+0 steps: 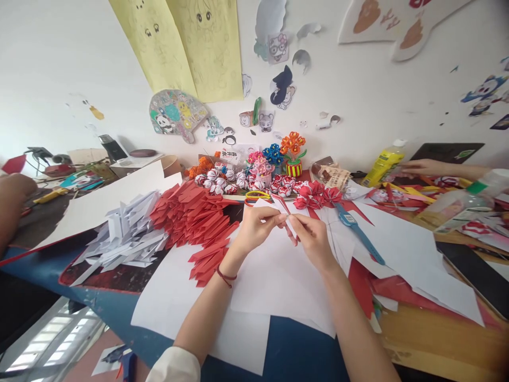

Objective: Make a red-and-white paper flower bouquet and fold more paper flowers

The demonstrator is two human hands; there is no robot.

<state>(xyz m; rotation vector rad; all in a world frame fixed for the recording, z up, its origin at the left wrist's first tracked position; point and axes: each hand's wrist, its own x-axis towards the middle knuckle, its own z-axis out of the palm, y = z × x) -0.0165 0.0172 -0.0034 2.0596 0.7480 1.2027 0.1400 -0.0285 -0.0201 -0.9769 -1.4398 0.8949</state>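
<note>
My left hand (260, 227) and my right hand (312, 239) meet above white paper sheets (278, 281). Both pinch a small folded red and white paper piece (283, 204) between thumbs and fingers. Left of my hands lies a large pile of folded red paper strips (194, 217), with a pile of folded white strips (125, 233) beyond it. Behind my hands are yellow-handled scissors (256, 197) and red and white paper balls (242, 180). A blue watch (360, 231) rests on paper to the right.
A yellow bottle (385, 162), a clear bottle (461, 204) and a black phone (475, 276) are at the right. Potted craft flowers (293, 151) stand by the wall. Another person's hand (423, 167) reaches in at right; another person's arm (14, 199) shows at left.
</note>
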